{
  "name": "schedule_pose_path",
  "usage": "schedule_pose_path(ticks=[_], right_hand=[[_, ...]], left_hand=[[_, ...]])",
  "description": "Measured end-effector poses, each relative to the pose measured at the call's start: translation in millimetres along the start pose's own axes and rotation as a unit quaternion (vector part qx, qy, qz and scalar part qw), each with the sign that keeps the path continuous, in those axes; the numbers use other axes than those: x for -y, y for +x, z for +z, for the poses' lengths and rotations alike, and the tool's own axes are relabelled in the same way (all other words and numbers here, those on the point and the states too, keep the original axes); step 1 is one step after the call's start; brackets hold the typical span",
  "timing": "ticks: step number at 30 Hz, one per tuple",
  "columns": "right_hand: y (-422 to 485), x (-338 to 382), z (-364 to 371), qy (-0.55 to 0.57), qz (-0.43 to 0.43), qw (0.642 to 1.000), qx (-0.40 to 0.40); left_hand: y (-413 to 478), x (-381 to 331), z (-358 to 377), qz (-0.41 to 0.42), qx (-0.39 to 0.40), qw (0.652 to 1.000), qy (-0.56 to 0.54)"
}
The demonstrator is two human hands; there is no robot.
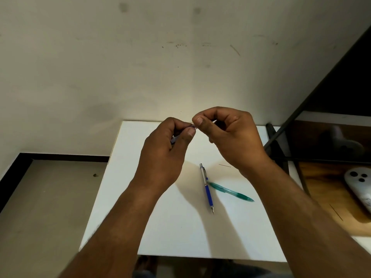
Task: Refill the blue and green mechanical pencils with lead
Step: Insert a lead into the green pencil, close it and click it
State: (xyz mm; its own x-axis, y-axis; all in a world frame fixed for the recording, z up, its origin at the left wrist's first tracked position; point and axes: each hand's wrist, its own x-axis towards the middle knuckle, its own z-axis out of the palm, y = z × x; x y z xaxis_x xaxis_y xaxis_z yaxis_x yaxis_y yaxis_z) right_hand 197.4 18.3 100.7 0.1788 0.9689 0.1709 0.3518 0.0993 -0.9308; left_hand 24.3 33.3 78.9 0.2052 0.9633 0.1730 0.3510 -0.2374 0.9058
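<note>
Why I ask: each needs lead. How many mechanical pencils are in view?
2. The blue pencil lies on the white table; the green pencil lies beside it, angled. The left hand and right hand pinch a small item, unclear.

Single view. A wide-angle camera worn on the head is looking forward and steeply down across the white table [180,227], whose near edge is lying close to the bottom of the frame. The forearms [120,227] are occupying the lower corners, and the left hand [166,155] and right hand [234,137] are sitting close under the lens, near centre. The wall [140,57] is filling the upper half; the floor [50,197] is showing at left.
</note>
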Motion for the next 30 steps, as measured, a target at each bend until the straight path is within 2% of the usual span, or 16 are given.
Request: schedule_pose_path(ticks=[9, 16, 20, 26, 30], right_hand=[[1, 0, 1, -0.037, 0.001, 0.999, 0.015], [2, -3, -16, -0.117, 0.015, 0.991, 0.06], [1, -7, -18, -0.061, 0.038, 0.995, 0.067], [1, -22, -28, 0.015, 0.116, 0.98, 0.159], [-2, -42, -27, -0.049, 0.182, 0.96, 0.205]], left_hand=[[0, -1, 2, -0.019, -0.02, 0.999, -0.019], [-1, 5, -3, -0.001, 0.017, 1.0, 0.012], [-2, 7, -3, -0.014, 0.03, 0.999, -0.004], [-4, 14, -7, -0.023, 0.092, 0.995, -0.024], [-4, 29, -9, -0.06, 0.171, 0.982, 0.057]])
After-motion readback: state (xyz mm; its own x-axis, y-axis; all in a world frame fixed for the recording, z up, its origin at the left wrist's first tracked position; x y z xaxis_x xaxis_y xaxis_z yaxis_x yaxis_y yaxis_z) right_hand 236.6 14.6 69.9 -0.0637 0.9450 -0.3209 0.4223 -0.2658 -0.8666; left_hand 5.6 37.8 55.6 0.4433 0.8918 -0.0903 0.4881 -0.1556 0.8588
